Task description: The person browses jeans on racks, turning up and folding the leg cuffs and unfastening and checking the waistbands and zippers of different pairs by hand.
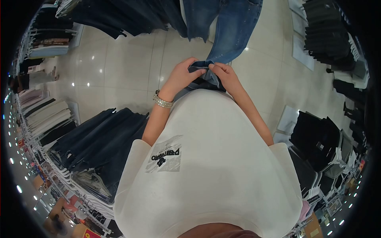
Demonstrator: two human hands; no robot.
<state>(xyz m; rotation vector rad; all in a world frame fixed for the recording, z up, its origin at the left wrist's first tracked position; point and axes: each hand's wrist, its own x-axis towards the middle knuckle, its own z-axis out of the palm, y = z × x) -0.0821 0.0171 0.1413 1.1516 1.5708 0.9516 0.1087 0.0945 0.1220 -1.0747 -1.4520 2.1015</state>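
In front of my stomach, my left hand (183,74) pinches the edge of a pair of blue denim jeans (213,79), thumb on top. My right hand (227,74) grips the same edge a little to the right, fingers bent. Between the hands the denim forms an open, folded rim; its lower part is partly hidden by my shirt. Just beyond them hangs a faded blue jeans leg (234,35), reaching down almost to my fingers. Whether it joins the piece I hold, I cannot tell. A metal watch (162,101) circles my left wrist.
Dark jeans (131,16) hang in a row at the top. More dark jeans (103,135) hang at lower left, beside light folded garments (49,117). Black trousers (317,135) and a dark clothing rack (329,33) stand on the right. Shiny tiles (119,75) cover the floor.
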